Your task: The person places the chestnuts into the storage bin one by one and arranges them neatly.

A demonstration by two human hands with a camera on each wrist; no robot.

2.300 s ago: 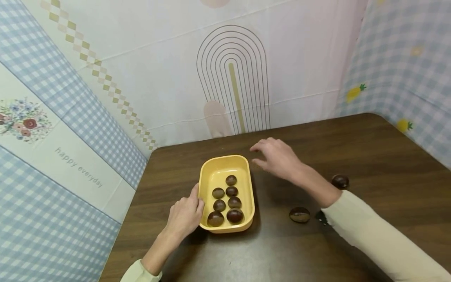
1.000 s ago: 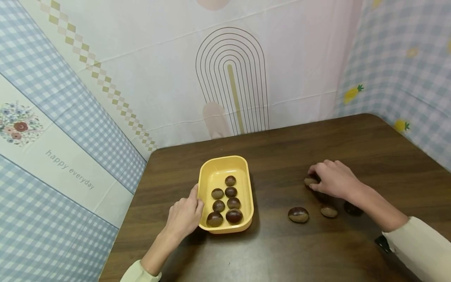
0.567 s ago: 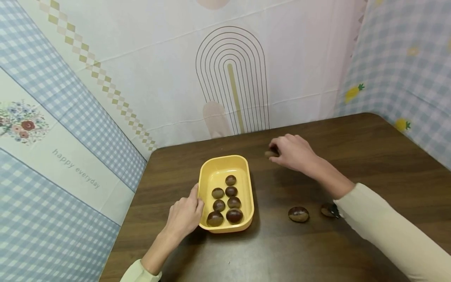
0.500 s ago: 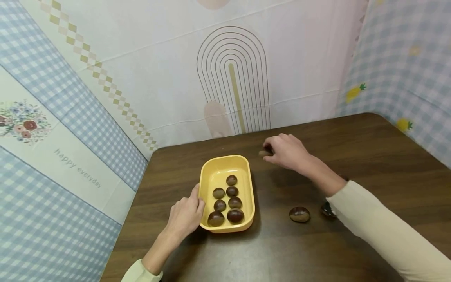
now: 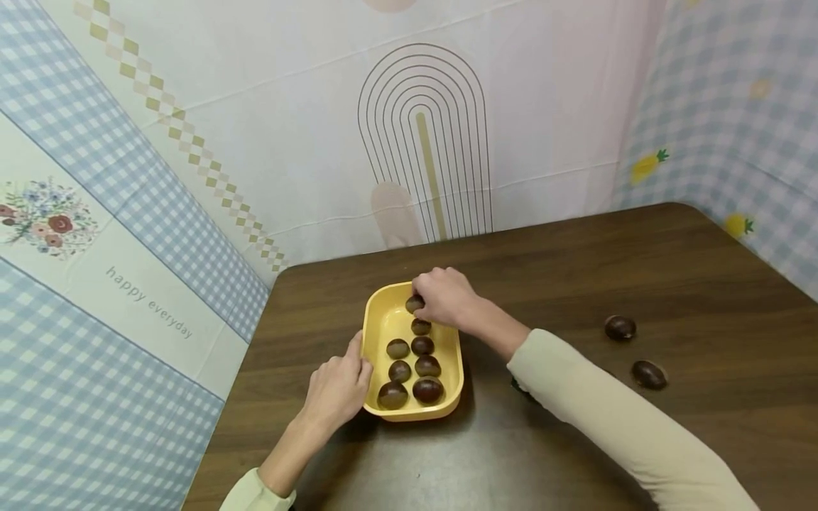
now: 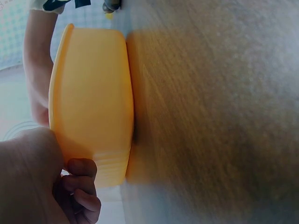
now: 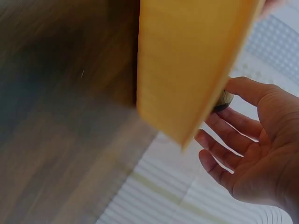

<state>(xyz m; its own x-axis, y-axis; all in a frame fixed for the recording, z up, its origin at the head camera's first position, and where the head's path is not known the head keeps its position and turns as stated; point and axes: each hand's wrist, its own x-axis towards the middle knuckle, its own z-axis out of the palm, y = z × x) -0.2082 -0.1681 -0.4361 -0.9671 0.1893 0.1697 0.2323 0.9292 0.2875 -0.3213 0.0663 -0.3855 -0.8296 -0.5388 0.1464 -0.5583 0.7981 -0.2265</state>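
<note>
A yellow plastic box (image 5: 377,312) with a rounded rim stands on the table, several brown chestnuts (image 5: 428,389) lined up on its floor. My left hand (image 5: 335,383) grips the box's left rim; in the left wrist view its fingers (image 6: 81,184) are curled against the outer wall. Over the box's far end, my right hand (image 5: 447,298) pinches another chestnut (image 5: 415,304) between thumb and fingertips, just beyond the far one in the right-hand row. The right wrist view shows this chestnut (image 7: 225,100) at the rim, partly hidden by the box wall, the other fingers loosely bent.
Two loose chestnuts lie to the right on the dark wooden table (image 5: 543,262): one farther back (image 5: 620,327), one nearer (image 5: 649,374). My right sleeve (image 5: 594,390) crosses the table and covers part of it. A patterned cloth backdrop (image 5: 319,142) hangs behind.
My right hand, bare earlier, has taken a chestnut from the right side of the table and carried it left over the box. The left hand and box have stayed put.
</note>
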